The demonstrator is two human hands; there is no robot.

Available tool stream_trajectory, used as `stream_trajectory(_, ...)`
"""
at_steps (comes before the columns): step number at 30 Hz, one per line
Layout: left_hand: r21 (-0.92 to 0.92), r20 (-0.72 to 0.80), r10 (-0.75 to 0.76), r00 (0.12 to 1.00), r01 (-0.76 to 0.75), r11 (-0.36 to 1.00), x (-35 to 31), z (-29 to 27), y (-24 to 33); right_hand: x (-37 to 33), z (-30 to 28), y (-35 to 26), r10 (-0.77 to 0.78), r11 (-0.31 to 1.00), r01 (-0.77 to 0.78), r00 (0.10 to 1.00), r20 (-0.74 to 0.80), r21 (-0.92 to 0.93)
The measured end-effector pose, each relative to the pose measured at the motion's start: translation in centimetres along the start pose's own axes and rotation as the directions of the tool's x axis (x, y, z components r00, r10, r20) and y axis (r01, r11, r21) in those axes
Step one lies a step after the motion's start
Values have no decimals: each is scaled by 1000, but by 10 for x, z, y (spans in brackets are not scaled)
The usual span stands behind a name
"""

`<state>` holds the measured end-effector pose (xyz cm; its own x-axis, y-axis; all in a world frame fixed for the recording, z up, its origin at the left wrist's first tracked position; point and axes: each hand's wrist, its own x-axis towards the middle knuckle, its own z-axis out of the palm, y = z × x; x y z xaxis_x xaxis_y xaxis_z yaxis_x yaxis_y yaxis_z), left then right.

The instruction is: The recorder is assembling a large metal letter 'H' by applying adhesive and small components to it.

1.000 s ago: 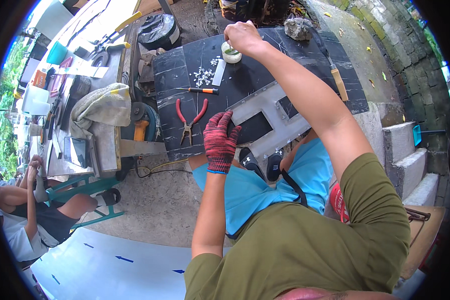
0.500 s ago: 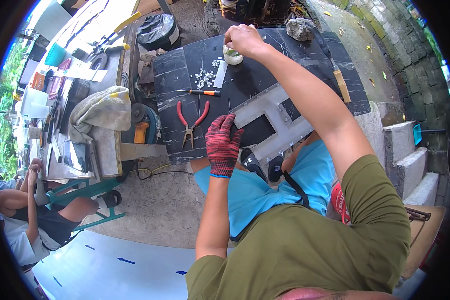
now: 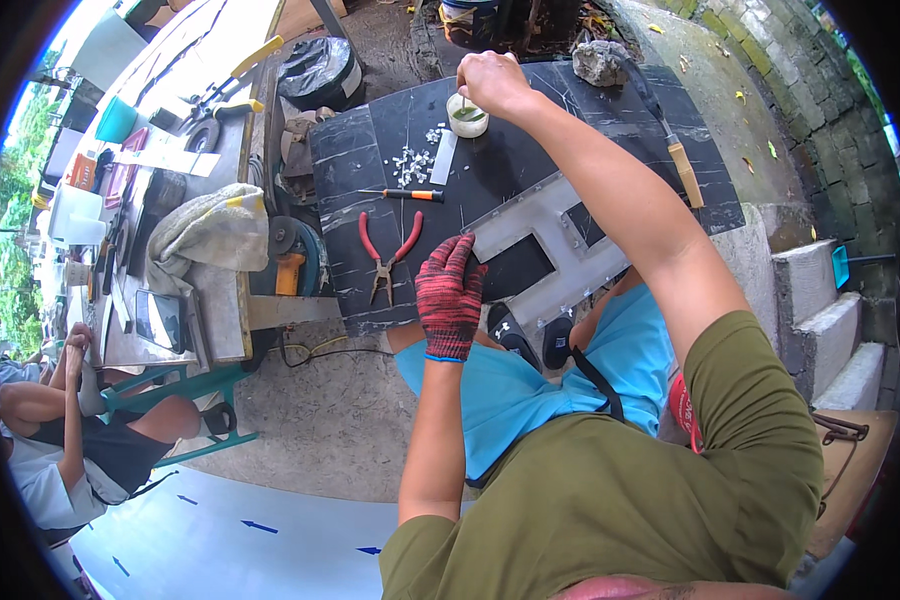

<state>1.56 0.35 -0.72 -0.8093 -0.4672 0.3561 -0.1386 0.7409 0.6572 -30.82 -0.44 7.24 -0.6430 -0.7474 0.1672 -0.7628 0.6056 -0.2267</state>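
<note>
My bare right hand [image 3: 492, 82] is closed at the far side of the black marble-patterned table, pinching a thin stick [image 3: 464, 102] whose lower end dips into a small white jar [image 3: 468, 124]. Greenish, pale contents show in the jar. A red and black knitted glove covers my left hand [image 3: 450, 295], its fingers stretched out and lying along the near left edge of a pale, translucent flat frame [image 3: 560, 262] with rectangular openings. Small bits sit along the frame's borders. Beside the jar lie a white strip [image 3: 444, 158] and a scatter of small white pieces [image 3: 411, 165].
Red-handled pliers [image 3: 384, 262] and an orange-black screwdriver [image 3: 410, 194] lie on the table's left. A rock [image 3: 600, 62] and a wooden-handled tool [image 3: 682, 165] lie at the far right. A cluttered workbench [image 3: 228, 318] with a towel [image 3: 210, 228] stands left, a seated person [image 3: 55, 440] near it.
My right hand has shifted slightly right and nearer the jar's rim, and the stick now shows below it. My left hand stays at the frame's edge. The whole view has moved a little.
</note>
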Motion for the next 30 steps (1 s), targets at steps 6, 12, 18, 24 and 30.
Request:
stream_trajectory(6, -7, 4, -2, 1000, 2, 1000, 1, 1, -1, -2, 7, -2, -19, 999, 19, 1000, -7, -30)
stream_trajectory(12, -37, 3, -6, 1000, 6, 999, 1, 1, -1, -1, 4, -2, 17, 1000, -17, 1000, -5, -22)
stream_trajectory(18, 4, -4, -28, 1000, 28, 1000, -2, 1, -2, -3, -14, 4, 24, 1000, -24, 1000, -2, 12)
stream_trajectory(24, -298, 92, -205, 974, 224, 928, -6, -8, -1, -14, -40, 13, 14, 997, -9, 998, -69, 72)
stream_trajectory(30, -473, -43, -214, 976, 169, 865, -8, 2, -22, -51, -76, 3, -122, 975, 132, 990, -66, 178)
